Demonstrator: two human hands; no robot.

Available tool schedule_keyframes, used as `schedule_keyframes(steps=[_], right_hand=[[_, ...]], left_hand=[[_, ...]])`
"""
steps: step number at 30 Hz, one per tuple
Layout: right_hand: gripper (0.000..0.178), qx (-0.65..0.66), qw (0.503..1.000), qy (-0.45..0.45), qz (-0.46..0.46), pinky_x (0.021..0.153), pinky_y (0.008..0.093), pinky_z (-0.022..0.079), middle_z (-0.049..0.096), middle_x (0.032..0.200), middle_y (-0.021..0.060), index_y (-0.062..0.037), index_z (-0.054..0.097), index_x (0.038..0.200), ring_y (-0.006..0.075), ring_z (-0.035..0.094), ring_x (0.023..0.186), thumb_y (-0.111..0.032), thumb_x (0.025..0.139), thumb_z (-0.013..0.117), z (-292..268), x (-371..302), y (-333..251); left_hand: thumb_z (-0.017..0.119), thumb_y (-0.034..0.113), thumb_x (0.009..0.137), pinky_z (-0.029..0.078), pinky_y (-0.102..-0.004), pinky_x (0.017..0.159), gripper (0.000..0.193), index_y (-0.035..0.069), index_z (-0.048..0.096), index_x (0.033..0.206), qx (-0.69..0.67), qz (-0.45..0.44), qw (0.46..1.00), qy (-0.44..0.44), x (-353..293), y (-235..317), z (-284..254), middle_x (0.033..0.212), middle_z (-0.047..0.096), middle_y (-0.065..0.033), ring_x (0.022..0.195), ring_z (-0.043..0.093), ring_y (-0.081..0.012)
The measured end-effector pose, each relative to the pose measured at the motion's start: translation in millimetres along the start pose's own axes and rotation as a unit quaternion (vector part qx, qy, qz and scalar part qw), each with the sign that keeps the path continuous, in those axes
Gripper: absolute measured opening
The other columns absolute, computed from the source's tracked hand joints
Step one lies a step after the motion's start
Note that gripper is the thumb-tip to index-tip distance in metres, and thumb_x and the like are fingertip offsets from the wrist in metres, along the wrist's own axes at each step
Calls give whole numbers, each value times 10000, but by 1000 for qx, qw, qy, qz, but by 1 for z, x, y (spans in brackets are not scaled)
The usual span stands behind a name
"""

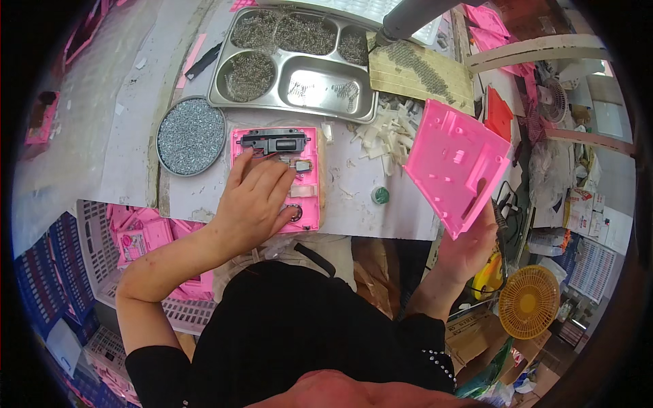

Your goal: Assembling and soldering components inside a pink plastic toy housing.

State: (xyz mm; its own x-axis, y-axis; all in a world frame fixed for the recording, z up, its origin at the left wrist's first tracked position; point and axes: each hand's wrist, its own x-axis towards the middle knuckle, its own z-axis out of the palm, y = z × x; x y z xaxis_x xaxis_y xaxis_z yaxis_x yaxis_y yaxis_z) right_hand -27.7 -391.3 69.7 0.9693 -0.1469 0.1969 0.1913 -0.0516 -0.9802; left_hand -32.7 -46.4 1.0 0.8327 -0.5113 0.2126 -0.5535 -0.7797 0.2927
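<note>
A pink plastic housing [311,214] lies on the bench in front of me, with a black mechanism [279,142], a small motor-like part and a round black part fitted in it. My left hand [253,194] rests over its left side, fingers spread and touching the inside near the black mechanism; part of the housing is hidden beneath. To the right, my right hand [473,238] holds up a pink plastic cover [452,166] by its lower edge. The cover is tilted, and its inner side with small posts and a slot faces me.
A steel compartment tray [292,64] with many small springs stands at the back. Left of the housing is a round dish of small screws [191,136]. White plastic pieces [389,132], a green cap [380,196] and a red part [498,114] lie rightward. A crate [102,272] holds pink parts.
</note>
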Motion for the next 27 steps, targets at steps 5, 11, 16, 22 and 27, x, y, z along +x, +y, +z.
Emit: schedule_keyframes(steps=[5, 11, 16, 22, 27], right_hand=[[809, 31, 999, -42, -4, 1180, 483, 363, 461, 1542, 238, 135, 361, 1518, 338, 462, 1429, -525, 1057, 441, 3, -1, -4], [781, 89, 996, -14, 12, 1157, 479, 405, 492, 1519, 233, 135, 380, 1508, 334, 504, 1397, -497, 1057, 462, -7, -7, 9], [776, 100, 995, 4, 15, 1153, 475, 410, 504, 1511, 227, 129, 390, 1505, 324, 513, 1391, -500, 1057, 457, -13, -10, 19], [789, 98, 995, -2, 23, 1154, 467, 407, 507, 1506, 233, 131, 399, 1499, 324, 515, 1390, -517, 1051, 454, -16, -10, 24], [798, 104, 994, -16, 25, 1159, 464, 400, 502, 1508, 241, 138, 386, 1503, 328, 516, 1388, -517, 1053, 450, -21, -10, 27]], left_hand=[[757, 407, 816, 247, -543, 1195, 577, 6, 655, 1218, 48, -17, 999, 12, 7, 8, -1, 1284, 595, -121, 1275, 522, -286], [772, 430, 790, 309, -483, 1062, 675, -6, 606, 1279, 52, -78, 996, -2, 12, 18, -8, 1242, 565, -124, 1188, 504, -295], [760, 438, 803, 327, -466, 1017, 691, 2, 591, 1311, 52, -116, 991, -51, 17, 18, -12, 1215, 559, -124, 1132, 511, -287], [762, 424, 809, 323, -479, 1043, 684, 26, 580, 1335, 34, -72, 997, -1, 14, 22, -3, 1291, 563, -124, 1181, 514, -297], [771, 426, 791, 340, -480, 1047, 636, 22, 608, 1254, 29, -33, 999, 0, 6, 14, -2, 1367, 564, -129, 1203, 526, -293]])
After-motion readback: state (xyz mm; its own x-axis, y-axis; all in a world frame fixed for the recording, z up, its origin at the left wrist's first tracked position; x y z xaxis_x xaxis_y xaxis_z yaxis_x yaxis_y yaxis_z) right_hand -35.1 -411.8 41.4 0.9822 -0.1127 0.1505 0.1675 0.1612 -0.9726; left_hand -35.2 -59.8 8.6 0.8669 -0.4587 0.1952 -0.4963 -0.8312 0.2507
